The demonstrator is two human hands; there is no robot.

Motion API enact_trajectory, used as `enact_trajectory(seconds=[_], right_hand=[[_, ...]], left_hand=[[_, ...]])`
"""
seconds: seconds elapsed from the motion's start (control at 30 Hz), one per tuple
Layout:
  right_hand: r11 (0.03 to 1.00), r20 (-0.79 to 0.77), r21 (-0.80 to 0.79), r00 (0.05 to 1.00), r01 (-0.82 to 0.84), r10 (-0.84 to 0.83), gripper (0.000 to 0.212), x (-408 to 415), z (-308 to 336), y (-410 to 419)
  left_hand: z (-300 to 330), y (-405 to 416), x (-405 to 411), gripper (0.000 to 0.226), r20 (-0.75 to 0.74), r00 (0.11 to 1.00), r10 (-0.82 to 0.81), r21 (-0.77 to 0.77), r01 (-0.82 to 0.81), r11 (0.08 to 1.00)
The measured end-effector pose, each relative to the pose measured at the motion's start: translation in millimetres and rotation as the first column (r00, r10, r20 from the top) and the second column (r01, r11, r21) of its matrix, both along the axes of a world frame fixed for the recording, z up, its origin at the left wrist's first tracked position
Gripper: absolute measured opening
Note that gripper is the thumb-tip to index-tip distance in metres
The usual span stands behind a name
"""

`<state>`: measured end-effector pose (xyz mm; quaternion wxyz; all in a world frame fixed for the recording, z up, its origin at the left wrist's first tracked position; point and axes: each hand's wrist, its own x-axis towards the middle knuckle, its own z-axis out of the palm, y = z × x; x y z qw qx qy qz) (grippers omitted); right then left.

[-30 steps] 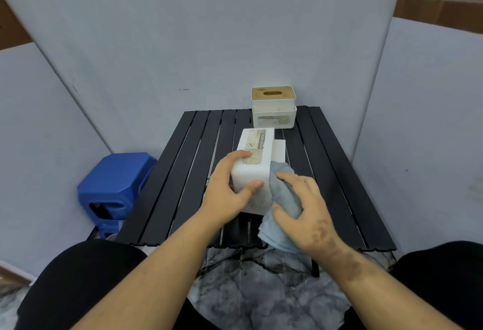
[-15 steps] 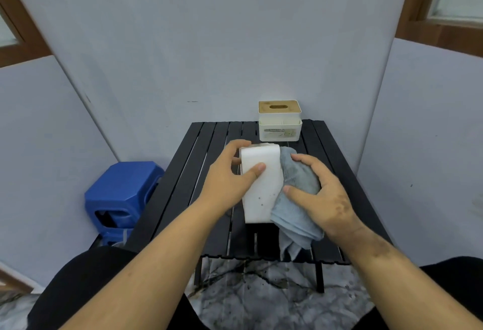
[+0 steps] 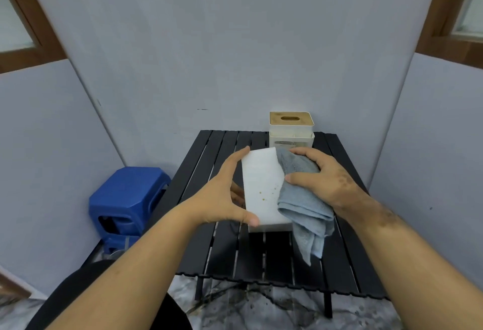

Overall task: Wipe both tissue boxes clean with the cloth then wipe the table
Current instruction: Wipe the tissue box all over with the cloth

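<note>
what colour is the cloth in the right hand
Light blue-grey cloth, clearest in the head view.

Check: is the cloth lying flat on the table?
No, the right hand grips the cloth against the white tissue box, held above the table.

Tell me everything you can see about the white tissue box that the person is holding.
The white tissue box is a plain, smooth, oblong block, probably plastic. A broad blank face is turned up towards the camera, and a few small yellowish-brown specks mark it near the middle. No opening shows on this face. It is held above the black slatted table, tilted. The left hand grips its left side, thumb at the near corner. The right hand presses a grey-blue cloth against its right edge; the cloth hangs below.
</note>
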<state>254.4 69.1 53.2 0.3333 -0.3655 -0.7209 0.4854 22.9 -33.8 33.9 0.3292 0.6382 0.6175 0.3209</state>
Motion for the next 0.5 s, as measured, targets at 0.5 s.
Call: enact_trajectory(seconds=[0.5], right_hand=[[0.629,0.671,0.617,0.733,-0.473,-0.108,0.045,-45.4,-0.1,6.6]], left_hand=[[-24.0,37.5,-18.6,0.129,0.128,0.992,0.019,0.019,-0.022,1.000]])
